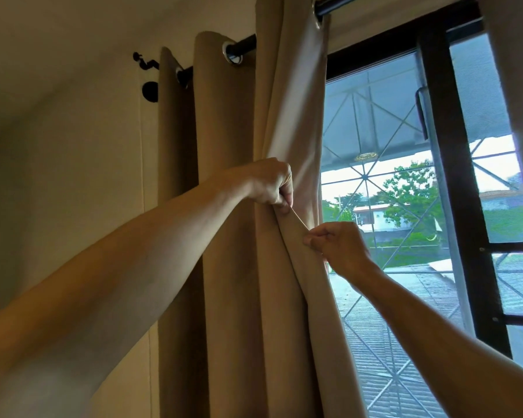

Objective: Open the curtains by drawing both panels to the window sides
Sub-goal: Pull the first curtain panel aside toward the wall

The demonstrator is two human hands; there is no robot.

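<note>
The tan left curtain panel hangs in bunched folds from a black rod by metal eyelets, gathered at the window's left side. My left hand is clenched on the panel's inner fold at mid height. Just below and to the right, my right hand pinches the same panel's free edge. A strip of the right curtain panel shows at the frame's right edge, with the window uncovered between the two panels.
The rod's black bracket and finial are fixed to the cream wall left of the curtain. A dark window frame with a handle and a mesh screen stand behind the glass area.
</note>
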